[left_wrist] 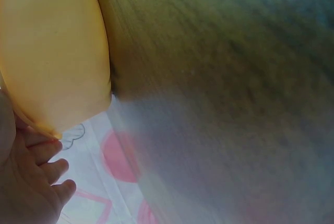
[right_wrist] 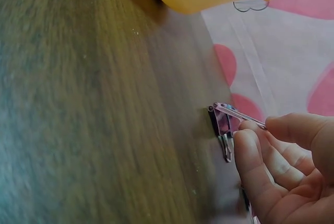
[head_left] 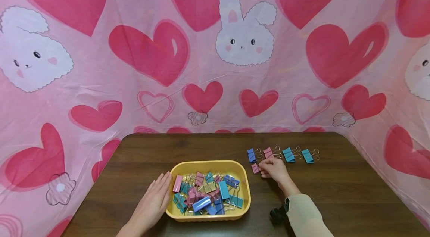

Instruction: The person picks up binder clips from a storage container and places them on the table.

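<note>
My right hand (head_left: 276, 171) pinches a wire handle of a small pink binder clip (head_left: 255, 168) between thumb and finger. In the right wrist view the pink binder clip (right_wrist: 224, 122) is close to the tabletop; I cannot tell whether it touches. My left hand (head_left: 153, 199) rests with fairly straight fingers against the left side of a yellow tray (head_left: 208, 163). Inside the tray lies a jumble of pink, blue, teal and gold binder clips (head_left: 209, 187). The left wrist view shows the tray's outer wall (left_wrist: 55, 41) beside the fingers.
Behind my right hand, a row on the table (head_left: 336, 192) runs from a blue binder clip (head_left: 252, 155) through a pink one (head_left: 267, 152) to two teal ones (head_left: 289, 154). A pink cloth with hearts and rabbits hangs around the table's back and sides.
</note>
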Action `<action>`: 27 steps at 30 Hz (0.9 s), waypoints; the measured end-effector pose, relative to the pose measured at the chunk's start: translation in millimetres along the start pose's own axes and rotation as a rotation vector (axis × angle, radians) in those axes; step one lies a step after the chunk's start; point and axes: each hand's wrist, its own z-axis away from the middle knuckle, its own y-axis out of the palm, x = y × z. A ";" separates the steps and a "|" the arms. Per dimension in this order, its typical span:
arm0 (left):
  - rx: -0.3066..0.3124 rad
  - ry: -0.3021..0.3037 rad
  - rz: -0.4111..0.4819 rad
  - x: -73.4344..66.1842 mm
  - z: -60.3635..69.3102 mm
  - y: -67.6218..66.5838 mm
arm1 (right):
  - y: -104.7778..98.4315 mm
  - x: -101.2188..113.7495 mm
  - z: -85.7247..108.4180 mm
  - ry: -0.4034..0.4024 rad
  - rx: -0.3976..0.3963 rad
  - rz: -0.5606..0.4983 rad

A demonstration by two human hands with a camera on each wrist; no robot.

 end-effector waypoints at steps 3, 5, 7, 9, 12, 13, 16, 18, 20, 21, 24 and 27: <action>-0.002 0.002 0.001 -0.3 0.0 -0.2 | -2.1 1.3 2.0 0.002 0.000 0.008; -0.003 0.001 0.003 -0.5 0.1 -0.4 | -4.1 2.0 3.2 -0.001 0.002 0.012; -0.003 -0.001 0.004 -0.6 0.2 -0.6 | -6.0 2.9 3.8 -0.006 0.000 0.013; 0.001 -0.004 0.004 -0.6 0.2 -0.7 | -7.6 4.9 4.6 -0.011 -0.006 0.009; 0.010 -0.011 0.004 -0.3 -0.1 -0.6 | -9.6 9.9 6.5 -0.048 0.006 0.001; 0.013 -0.012 0.002 -0.2 -0.2 -0.5 | -9.6 12.5 7.6 -0.063 0.014 -0.001; 0.022 -0.017 -0.002 -0.1 -0.2 -0.6 | -8.0 23.0 12.5 -0.108 0.045 -0.003; 0.025 -0.018 -0.005 -0.3 -0.2 -0.9 | -5.2 31.0 15.8 -0.119 0.060 -0.010; 0.027 -0.020 -0.004 -0.5 -0.3 -1.0 | -2.4 38.6 19.3 -0.138 0.085 -0.010; 0.029 -0.021 -0.003 -0.7 -0.5 -1.1 | -0.9 42.0 21.0 -0.146 0.098 -0.011; 0.032 -0.024 0.001 -1.1 -1.1 -1.1 | 3.8 50.3 26.2 -0.172 0.141 -0.016; 0.029 -0.023 -0.001 -1.0 -1.3 -1.0 | 8.8 56.6 32.2 -0.211 0.197 -0.009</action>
